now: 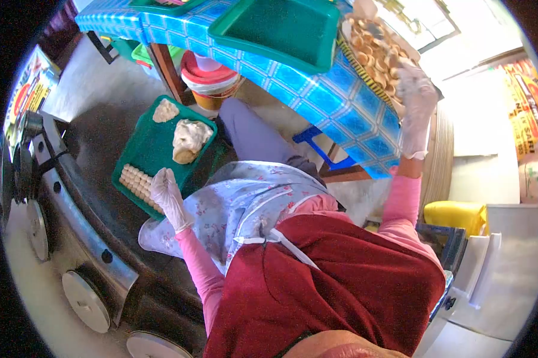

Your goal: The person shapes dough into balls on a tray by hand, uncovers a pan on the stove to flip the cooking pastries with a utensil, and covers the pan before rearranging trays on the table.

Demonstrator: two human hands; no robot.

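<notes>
My left hand [170, 198], in a thin clear glove, is over the near corner of a green tray [146, 142]. Its fingers are pressed together, and whatever they may hold is hidden. Beside it in the tray lie rows of small pale dough balls [139, 185]. A smooth white lump of dough [191, 136] and a smaller rough piece of dough [165, 111] occupy the tray's far part. My right hand [414, 95], also gloved, is at the edge of a box of small round tan pastry pieces [373, 51]; its fingers are blurred.
A blue checked tablecloth [293, 89] covers the table, with a larger green tray [275, 30] on it. Lidded buckets [208, 77] and a blue stool [326, 149] stand beneath. A dark metal appliance with round knobs [85, 300] is at left; a yellow bundle [457, 218] is at right.
</notes>
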